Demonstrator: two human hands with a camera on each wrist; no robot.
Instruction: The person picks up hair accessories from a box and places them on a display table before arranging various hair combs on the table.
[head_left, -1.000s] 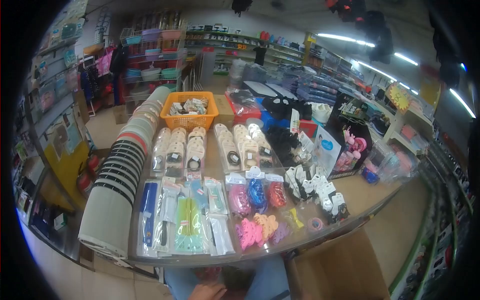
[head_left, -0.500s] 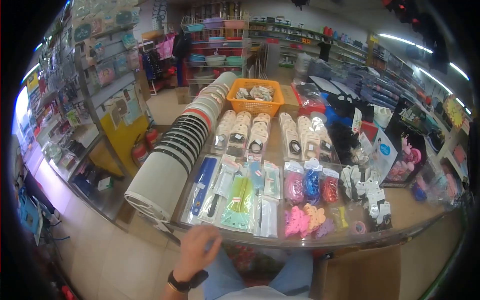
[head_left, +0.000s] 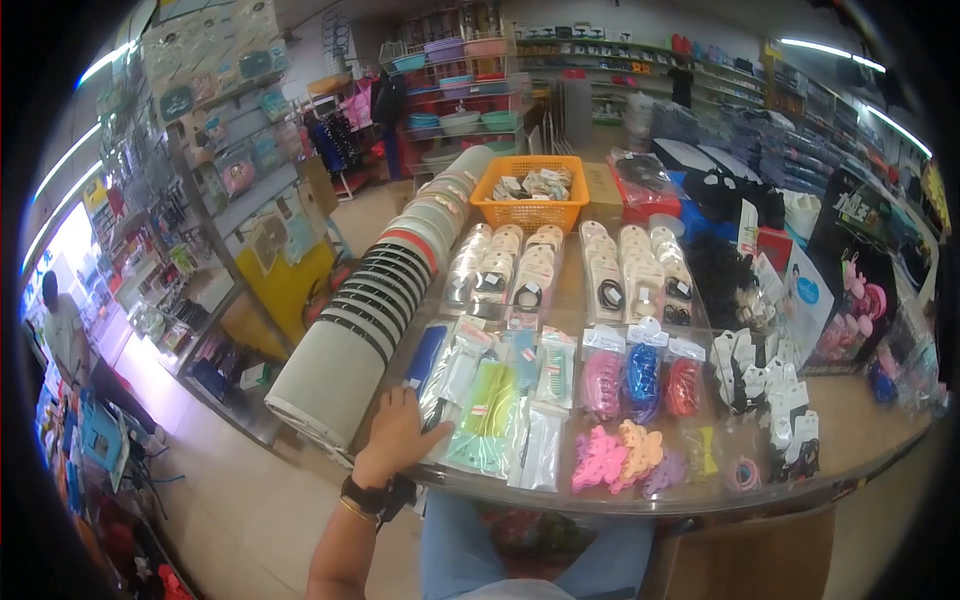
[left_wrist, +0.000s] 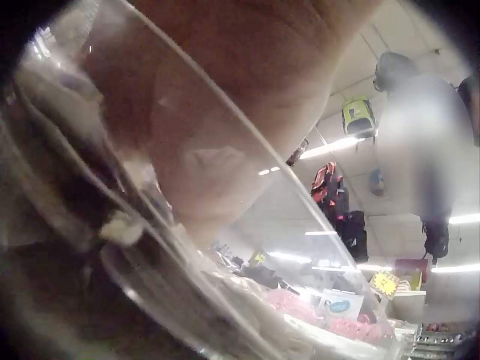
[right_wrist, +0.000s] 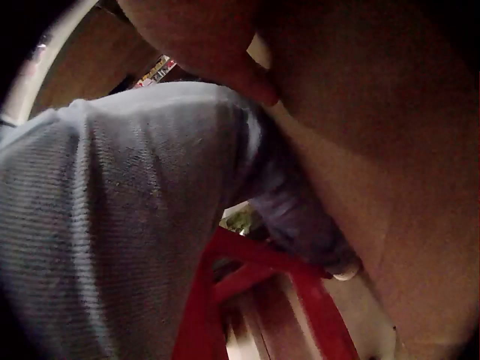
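In the head view my left hand (head_left: 395, 430), with a dark watch at its wrist, lies over the front left of the display, fingers spread forward. Its fingertips are at a packaged blue comb (head_left: 430, 355), and its thumb points toward a light green comb pack (head_left: 485, 410). In the left wrist view this hand (left_wrist: 217, 97) is close behind a clear plastic edge (left_wrist: 247, 124). My right hand (right_wrist: 195, 34) shows only in the right wrist view, dark and partly cut off, above a trouser leg and beside a cardboard box (right_wrist: 382, 195); I cannot tell what its fingers hold.
A grey roll with striped headbands (head_left: 340, 340) borders the display's left side. Hair claws (head_left: 603, 455), carded hair ties (head_left: 608, 290) and an orange basket (head_left: 530, 205) fill the rest. A person (head_left: 70, 345) stands at far left. A cardboard box (head_left: 740, 555) is below the front edge.
The left hand has risen from below the display's front edge and moved forward onto the comb packs, its fingers spreading. The head view has turned left, bringing the person at far left into sight.
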